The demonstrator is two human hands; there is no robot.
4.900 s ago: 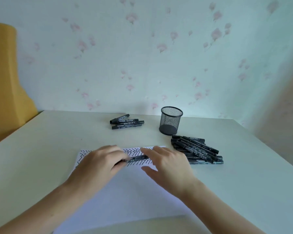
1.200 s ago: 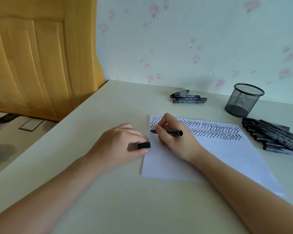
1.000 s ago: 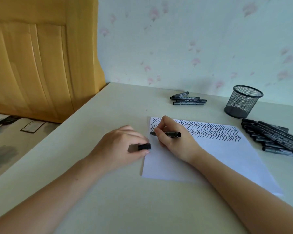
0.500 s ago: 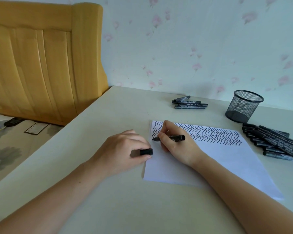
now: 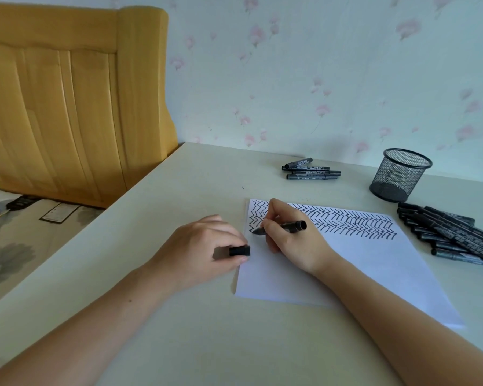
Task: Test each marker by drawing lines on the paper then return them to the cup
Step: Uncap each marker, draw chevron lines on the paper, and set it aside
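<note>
My right hand (image 5: 293, 243) grips an uncapped black marker (image 5: 289, 226) with its tip on the left end of the white paper (image 5: 354, 266), below rows of black zigzag lines. My left hand (image 5: 198, 252) rests at the paper's left edge and pinches the marker's black cap (image 5: 239, 251). An empty black mesh cup (image 5: 399, 174) stands at the back right. A pile of several black markers (image 5: 455, 235) lies right of the paper. Three more markers (image 5: 310, 169) lie near the wall.
The cream table (image 5: 179, 316) ends at a left edge, beyond which are a yellow wooden headboard (image 5: 67, 101) and a flower-patterned bed cover (image 5: 9, 246). A floral-papered wall backs the table.
Since 4.9 s ago the cap has come off the marker into my left hand. Over the last second my right hand has moved the tip down the paper's left end, adding strokes.
</note>
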